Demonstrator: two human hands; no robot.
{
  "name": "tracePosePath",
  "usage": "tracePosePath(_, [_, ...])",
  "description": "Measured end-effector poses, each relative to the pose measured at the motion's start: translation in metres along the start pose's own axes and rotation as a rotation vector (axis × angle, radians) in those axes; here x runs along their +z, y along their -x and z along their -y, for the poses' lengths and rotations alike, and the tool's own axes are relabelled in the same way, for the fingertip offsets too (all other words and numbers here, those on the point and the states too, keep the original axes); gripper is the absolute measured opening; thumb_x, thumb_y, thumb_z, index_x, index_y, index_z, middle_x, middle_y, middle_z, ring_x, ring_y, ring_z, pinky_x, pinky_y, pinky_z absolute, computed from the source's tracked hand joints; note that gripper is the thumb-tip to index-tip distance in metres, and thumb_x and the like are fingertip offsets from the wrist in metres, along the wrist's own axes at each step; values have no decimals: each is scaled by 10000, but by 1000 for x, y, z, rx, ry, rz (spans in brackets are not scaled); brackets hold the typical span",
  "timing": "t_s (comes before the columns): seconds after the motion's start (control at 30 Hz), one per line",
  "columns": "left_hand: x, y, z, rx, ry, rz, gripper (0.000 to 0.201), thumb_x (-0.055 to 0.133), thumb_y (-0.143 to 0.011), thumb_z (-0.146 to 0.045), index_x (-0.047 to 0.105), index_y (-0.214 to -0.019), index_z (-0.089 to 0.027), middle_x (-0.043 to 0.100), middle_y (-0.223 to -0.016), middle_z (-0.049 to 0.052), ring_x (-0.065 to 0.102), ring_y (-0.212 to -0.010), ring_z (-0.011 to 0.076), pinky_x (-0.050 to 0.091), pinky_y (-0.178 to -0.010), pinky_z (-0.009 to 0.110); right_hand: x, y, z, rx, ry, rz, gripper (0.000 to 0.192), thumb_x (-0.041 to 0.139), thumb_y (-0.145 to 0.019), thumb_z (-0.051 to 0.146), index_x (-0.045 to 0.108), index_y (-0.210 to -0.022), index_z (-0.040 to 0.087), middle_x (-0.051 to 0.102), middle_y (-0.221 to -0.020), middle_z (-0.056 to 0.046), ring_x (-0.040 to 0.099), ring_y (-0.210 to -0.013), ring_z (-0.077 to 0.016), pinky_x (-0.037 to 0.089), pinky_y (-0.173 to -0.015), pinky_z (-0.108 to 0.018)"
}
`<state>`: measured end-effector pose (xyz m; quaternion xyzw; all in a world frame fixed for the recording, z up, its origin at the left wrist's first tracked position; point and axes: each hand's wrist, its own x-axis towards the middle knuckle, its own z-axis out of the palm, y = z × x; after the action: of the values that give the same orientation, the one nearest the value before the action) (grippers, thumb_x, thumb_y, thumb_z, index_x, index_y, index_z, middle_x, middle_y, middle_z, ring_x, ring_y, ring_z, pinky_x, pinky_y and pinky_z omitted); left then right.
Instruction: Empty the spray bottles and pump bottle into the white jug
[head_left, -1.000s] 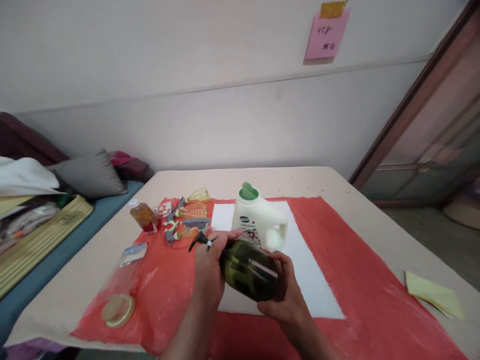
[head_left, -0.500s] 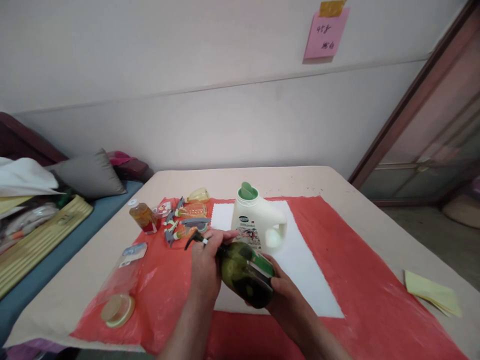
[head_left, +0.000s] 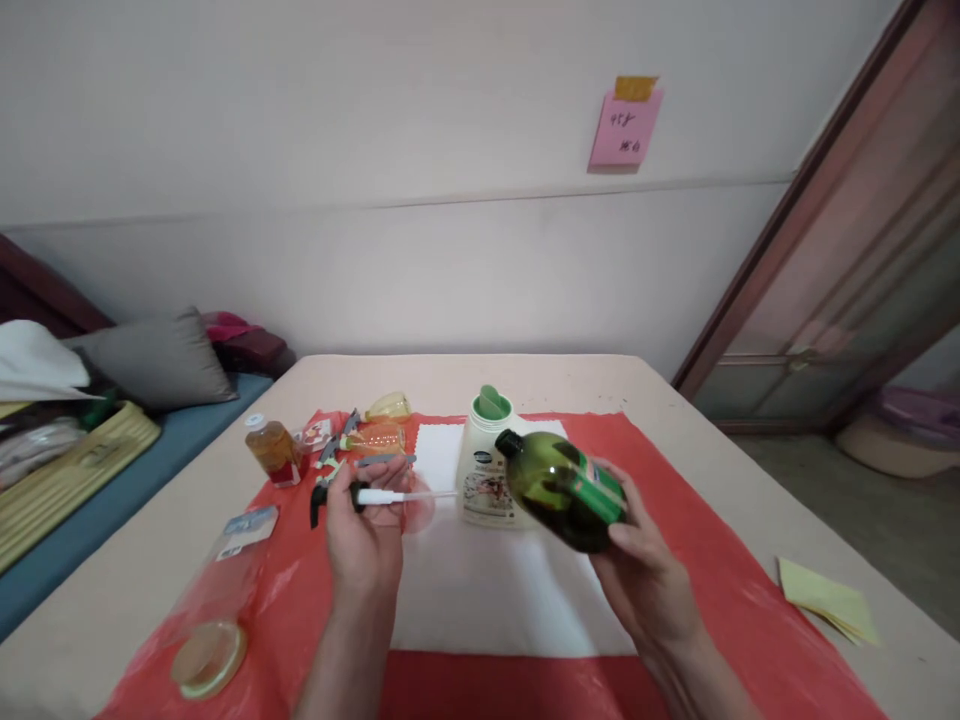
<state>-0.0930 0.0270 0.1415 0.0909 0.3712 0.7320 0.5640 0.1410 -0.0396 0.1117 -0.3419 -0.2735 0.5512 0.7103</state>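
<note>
Green bottle, smooth, rigid and likely slippery, sits wrapped in right hand fingers around its body, while left hand fingers pinch the light pump head.

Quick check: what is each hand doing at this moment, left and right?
Left hand: closed on the black pump head with its white dip tube.
Right hand: closed around the tilted dark green plastic bottle, neck open.

a beige table fills the lower frame. a red plastic sheet covers its centre, yellow paper sheets lie at lower right, and a clear bag at lower left.
</note>
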Motion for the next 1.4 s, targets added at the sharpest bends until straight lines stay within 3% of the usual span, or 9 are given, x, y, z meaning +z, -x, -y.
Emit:
tracePosePath(0.17, [-2, 0, 5, -45, -8, 28, 339, 526, -894, -385, 659, -697, -142, 750, -789, 108, 721, -789, 182, 571, -677, 258, 14, -42, 38, -164, 254, 46, 448, 646, -713, 298, 588, -1156, 332, 609, -1227, -11, 552, -1122, -261, 437, -952, -430])
tracePosePath(0.37, [-5, -1, 2, -94, -17, 43, 316, 542, -890, -378, 663, -709, -148, 755, -807, 107, 721, -746, 171, 570, -675, 267, 22, -84, 75, -125, 599, 119, 520, 623, -731, 305, 562, -1248, 323, 604, -1224, -16, 572, -1074, -248, 485, -798, -358])
tracePosePath(0.5, [-5, -1, 0, -97, -23, 41, 308, 548, -885, -372, 665, -710, -147, 755, -808, 102, 722, -764, 168, 566, -676, 261, 33, -102, 101, -162, 887, 184, 568, 640, -732, 325, 550, -1293, 324, 584, -1295, -19, 549, -1140, -258, 475, -836, -358])
tracePosePath(0.67, [-6, -2, 1, -88, -28, 60, 285, 578, -868, -377, 657, -719, -147, 755, -824, 111, 724, -814, 180, 560, -699, 266, 65, -116, 122, -202, 1110, 244, 474, 693, -714, 390, 572, -1157, 274, 627, -1209, -66, 572, -1092, -285, 480, -850, -426])
tracePosePath(0.9, [-9, -4, 3, -72, -42, 55, 286, 600, -859, -400, 663, -748, -144, 758, -861, 123, 720, -857, 182, 547, -725, 255, 111, -118, 129, -302, 1319, 307, 509, 678, -730, 397, 605, -1224, 299, 609, -1283, -73, 542, -1153, -326, 416, -982, -537])
tracePosePath(1.07, [-11, -5, 2, -71, -30, 56, 276, 614, -841, -409, 663, -755, -151, 756, -856, 109, 719, -863, 190, 550, -753, 285, 122, -119, 121, -317, 1324, 265, 617, 721, -695, 476, 548, -1261, 305, 600, -1264, -93, 546, -1146, -327, 439, -954, -534])
tracePosePath(1.23, [-12, -5, -3, -87, -3, 60, 273, 603, -851, -398, 672, -760, -151, 756, -877, 106, 718, -841, 177, 540, -760, 278, 130, -116, 117, -359, 1376, 260, 465, 688, -725, 471, 600, -1152, 309, 639, -1160, -67, 565, -1068, -309, 459, -887, -511])
tracePosePath(1.4, [-12, -4, -6, -93, 16, 70, 265, 609, -850, -401, 668, -753, -162, 755, -871, 88, 714, -864, 165, 529, -770, 262, 138, -111, 115, -365, 1382, 259, 470, 686, -730, 437, 630, -1176, 297, 631, -1223, -69, 548, -1140, -314, 431, -965, -521])
